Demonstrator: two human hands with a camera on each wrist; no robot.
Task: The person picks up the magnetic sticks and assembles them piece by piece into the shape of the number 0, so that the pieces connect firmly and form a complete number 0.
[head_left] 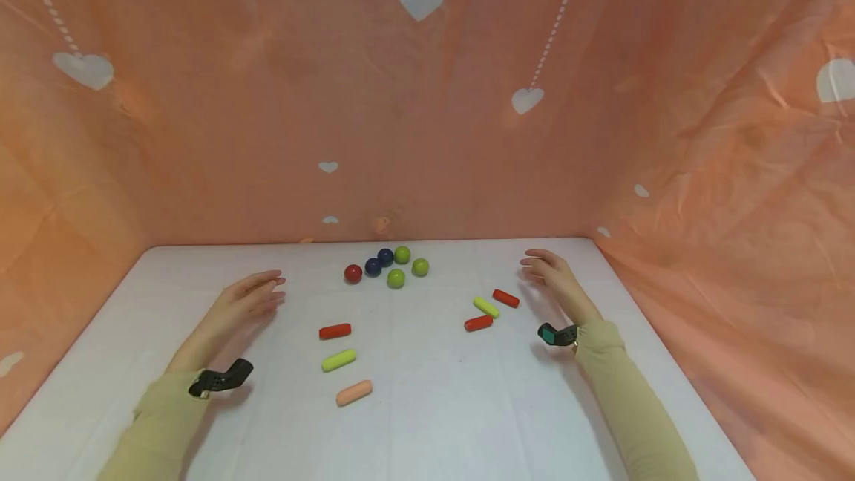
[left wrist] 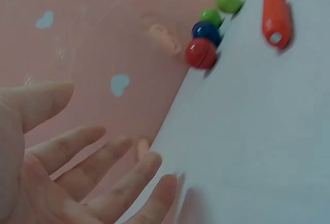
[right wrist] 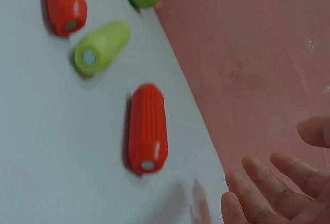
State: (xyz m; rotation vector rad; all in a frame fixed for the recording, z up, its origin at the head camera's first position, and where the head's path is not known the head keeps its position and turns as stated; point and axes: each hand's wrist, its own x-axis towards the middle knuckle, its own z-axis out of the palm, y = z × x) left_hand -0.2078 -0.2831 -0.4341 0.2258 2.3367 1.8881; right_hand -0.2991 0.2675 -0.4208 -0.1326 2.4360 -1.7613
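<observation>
My left hand (head_left: pixel 243 300) is held over the left of the white table, fingers relaxed and holding nothing. In the left wrist view, its spread fingers (left wrist: pixel 139 175) are apart from the objects. To its right lie three short cylinders: red (head_left: pixel 335 331), yellow-green (head_left: pixel 338 360) and peach (head_left: pixel 354 393). My right hand (head_left: pixel 556 278), also holding nothing, hovers at the right with loosely bent fingers. Nearest to it is a red ribbed cylinder (right wrist: pixel 148 130), beside a yellow-green cylinder (head_left: pixel 486 306) and another red cylinder (head_left: pixel 479 324).
Toward the table's back edge sit a red ball (head_left: pixel 353 274), two dark blue balls (head_left: pixel 373 266) and three green balls (head_left: pixel 396 278). A peach cloth (head_left: pixel 467 169) with white hearts hangs behind and at both sides of the table (head_left: pixel 427 429).
</observation>
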